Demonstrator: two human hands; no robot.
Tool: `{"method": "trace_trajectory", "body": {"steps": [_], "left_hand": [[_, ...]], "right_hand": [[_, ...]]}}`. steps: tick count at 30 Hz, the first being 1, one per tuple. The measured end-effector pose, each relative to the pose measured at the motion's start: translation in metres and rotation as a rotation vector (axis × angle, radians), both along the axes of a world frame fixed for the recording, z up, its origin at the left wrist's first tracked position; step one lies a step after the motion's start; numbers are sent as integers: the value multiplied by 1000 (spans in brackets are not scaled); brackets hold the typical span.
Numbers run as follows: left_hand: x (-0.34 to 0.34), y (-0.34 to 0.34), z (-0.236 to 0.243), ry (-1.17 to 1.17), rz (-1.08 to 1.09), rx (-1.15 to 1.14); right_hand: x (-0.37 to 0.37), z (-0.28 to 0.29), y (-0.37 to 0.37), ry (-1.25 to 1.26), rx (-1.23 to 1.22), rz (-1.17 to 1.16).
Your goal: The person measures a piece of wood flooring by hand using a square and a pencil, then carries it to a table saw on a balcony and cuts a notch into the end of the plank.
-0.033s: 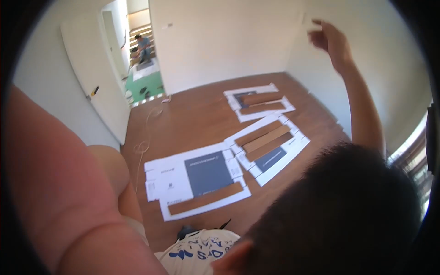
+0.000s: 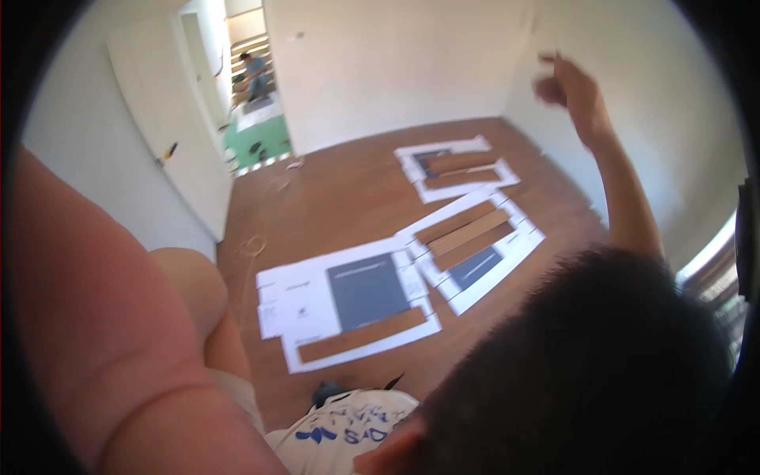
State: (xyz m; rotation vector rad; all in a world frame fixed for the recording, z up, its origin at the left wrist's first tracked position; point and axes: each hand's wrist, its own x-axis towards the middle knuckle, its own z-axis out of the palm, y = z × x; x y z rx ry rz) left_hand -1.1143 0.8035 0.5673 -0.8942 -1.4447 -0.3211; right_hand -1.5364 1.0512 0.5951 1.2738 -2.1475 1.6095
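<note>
Neither of my hands can be made out. A large bare arm (image 2: 103, 317) fills the left side, very close, and its hand is out of the picture. At the lower right a dark-haired head (image 2: 586, 364) blocks the view. From behind it rises another bare arm with a raised hand (image 2: 571, 95), which seems to be that person's; one finger points up and left, the others curl. Below, a flattened white carton (image 2: 277, 317) with a dark panel lies on the brown floor, a brown plank (image 2: 364, 335) across it. Two more cartons with planks lie beyond.
A white door (image 2: 162, 103) stands ajar at the left. Through the doorway a person (image 2: 255, 75) crouches over a board on green flooring (image 2: 273, 134). A thin cable (image 2: 253, 245) loops on the floor. A bare knee (image 2: 190, 281) and a printed white shirt (image 2: 356, 416) show near the bottom.
The whole view has shifted a little, so the cartons sit slightly higher and further right. The raised hand shows slightly lower. Nothing has been picked up or put down.
</note>
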Motion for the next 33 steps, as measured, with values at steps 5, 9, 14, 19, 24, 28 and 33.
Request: {"method": "trace_trajectory", "body": {"steps": [5,9,14,19,24,28,33], "left_hand": [[-2,-39,-5,-11,94,-30],[37,-68,4,-20,203,-108],[69,-119,-28,-6,240,-109],[54,-175,-73,-69,173,-74],[46,-216,-97,-83,66,14],[10,-227,-124,-107,-12,84],[-32,-274,-231,-501,48,549]], "right_hand": [[29,-310,44,94,850,138],[166,-530,45,-467,857,213],[302,-676,70,-867,896,-27],[427,-736,147,-1159,1083,-383],[459,-752,224,-727,1444,-324],[372,-699,129,-1009,676,-652],[391,-653,49,-950,649,-644]]}}
